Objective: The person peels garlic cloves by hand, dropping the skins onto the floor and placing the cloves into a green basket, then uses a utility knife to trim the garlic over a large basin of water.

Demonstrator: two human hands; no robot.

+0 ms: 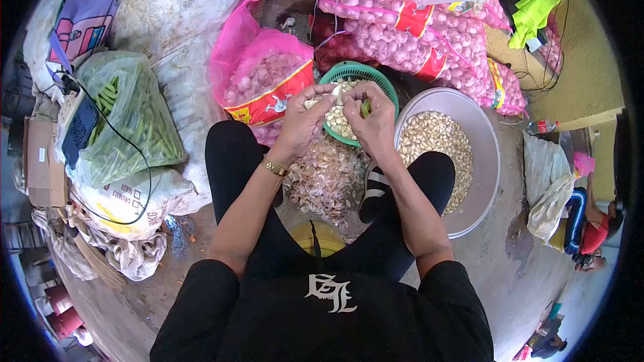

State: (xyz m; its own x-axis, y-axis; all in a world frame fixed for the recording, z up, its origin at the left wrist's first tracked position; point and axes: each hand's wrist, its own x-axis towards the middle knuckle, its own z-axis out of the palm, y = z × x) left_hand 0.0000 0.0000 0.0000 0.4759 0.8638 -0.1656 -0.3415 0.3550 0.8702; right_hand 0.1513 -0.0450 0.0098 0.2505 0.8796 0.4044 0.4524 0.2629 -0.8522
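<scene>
Both of my hands are raised over a green plastic basket (pixel 388 84) that holds peeled garlic cloves (pixel 337 123). My left hand (pixel 305 117), with a gold watch on its wrist, is closed in a pinch on a pale garlic clove (pixel 336 93). Close beside it, my right hand (pixel 372 121) is closed with thumb and forefinger near that clove. A small yellow-green thing (pixel 365 108) shows at its fingers, too little of it visible to name. Below the hands lies a heap of garlic skins (pixel 325 177) on the floor.
A wide pale tub (pixel 486 161) of garlic cloves stands at my right knee. An opened pink mesh sack (pixel 235 50) of garlic bulbs stands ahead, with full sacks (pixel 416 43) stacked behind. To the left is a plastic bag (pixel 144 121) of green pods. Another person (pixel 594 228) is at far right.
</scene>
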